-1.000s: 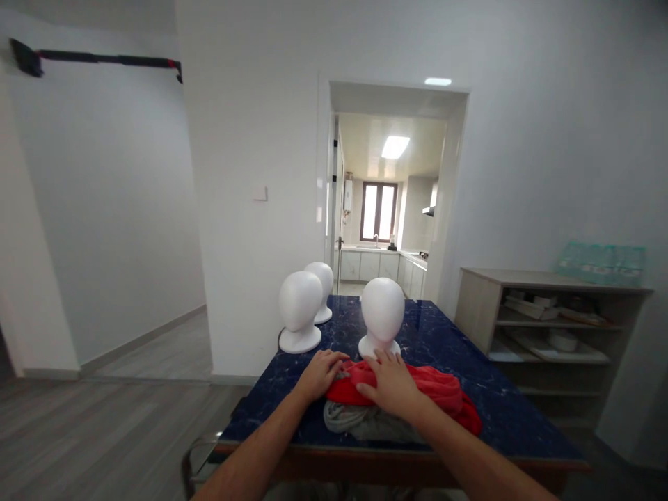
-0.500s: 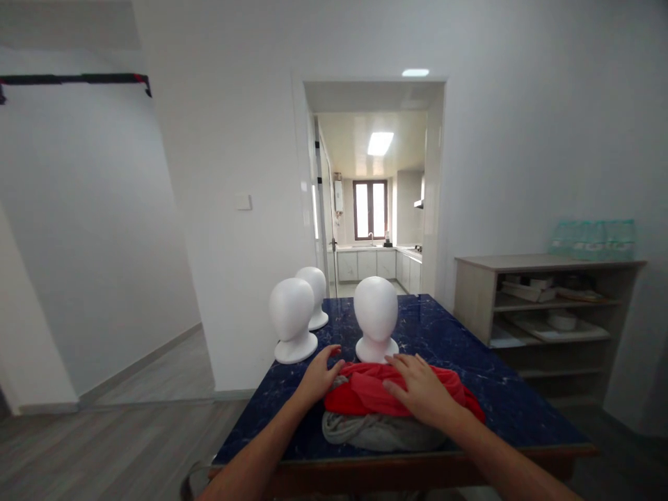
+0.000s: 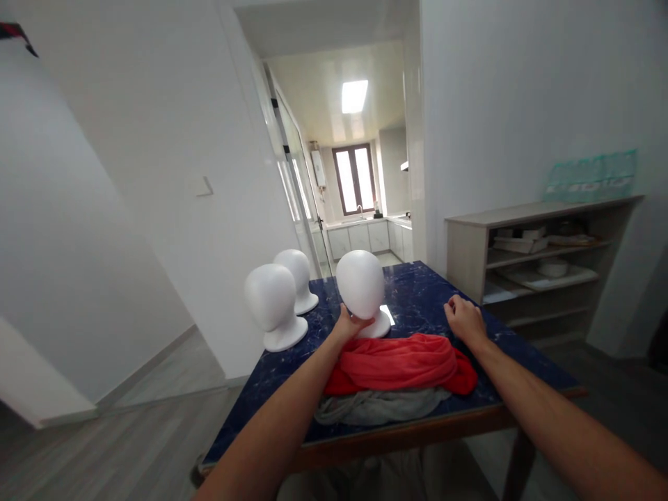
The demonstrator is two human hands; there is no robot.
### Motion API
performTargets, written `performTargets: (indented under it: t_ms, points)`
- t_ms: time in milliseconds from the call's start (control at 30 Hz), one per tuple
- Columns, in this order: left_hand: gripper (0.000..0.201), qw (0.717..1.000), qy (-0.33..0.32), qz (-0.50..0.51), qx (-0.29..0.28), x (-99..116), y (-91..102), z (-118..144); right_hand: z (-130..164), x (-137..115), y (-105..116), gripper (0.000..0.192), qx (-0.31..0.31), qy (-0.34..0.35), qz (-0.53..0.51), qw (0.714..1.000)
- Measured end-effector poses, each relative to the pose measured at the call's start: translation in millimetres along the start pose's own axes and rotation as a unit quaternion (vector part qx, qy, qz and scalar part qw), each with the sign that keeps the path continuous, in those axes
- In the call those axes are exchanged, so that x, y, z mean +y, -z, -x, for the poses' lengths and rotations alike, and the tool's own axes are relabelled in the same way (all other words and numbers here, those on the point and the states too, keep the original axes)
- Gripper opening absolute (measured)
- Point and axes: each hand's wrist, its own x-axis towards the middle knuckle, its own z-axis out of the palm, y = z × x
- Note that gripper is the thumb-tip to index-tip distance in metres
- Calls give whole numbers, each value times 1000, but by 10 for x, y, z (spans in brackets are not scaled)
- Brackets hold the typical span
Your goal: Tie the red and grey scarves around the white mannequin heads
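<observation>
Blue marble worktop (image 3: 428, 299), bare stretch behind and right of cloths. Red cloth (image 3: 399, 362) heaped near front edge atop grey cloth (image 3: 376, 406). White foam head (image 3: 360, 287) just behind red cloth, upright. Left hand (image 3: 348, 325) fingers curled round its neck. Right hand (image 3: 464, 319) on bare worktop beside red cloth, fingers curled in, holding nothing. Two more foam heads (image 3: 274, 303) at left edge.

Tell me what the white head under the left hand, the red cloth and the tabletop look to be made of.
White head: probably foam or matte plastic; smooth, featureless, no shine. The left hand grips its neck.
Red cloth: thin soft fabric, lying in loose folds and creases over a grey cloth.
Tabletop: dark blue with white veining, glossy enough to mirror the ceiling light; marble or a marble-look laminate.
</observation>
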Motion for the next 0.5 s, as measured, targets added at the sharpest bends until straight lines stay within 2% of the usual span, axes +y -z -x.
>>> performTargets:
  t_ms: [133,267,400,500]
  points:
    - [96,993,22,71,95,50,-149,-89,-46,-31,-2,19,-31,-3,14,999]
    - [87,990,5,91,106,111,-76,-23,-50,-36,7,19,-43,-6,7,999]
    - [79,988,-86,84,100,231,262,202,-33,-16,8,18,-45,-23,-8,999]
    - [78,994,-79,34,74,277,684,537,-25,-10,10,19,-48,-29,-11,998]
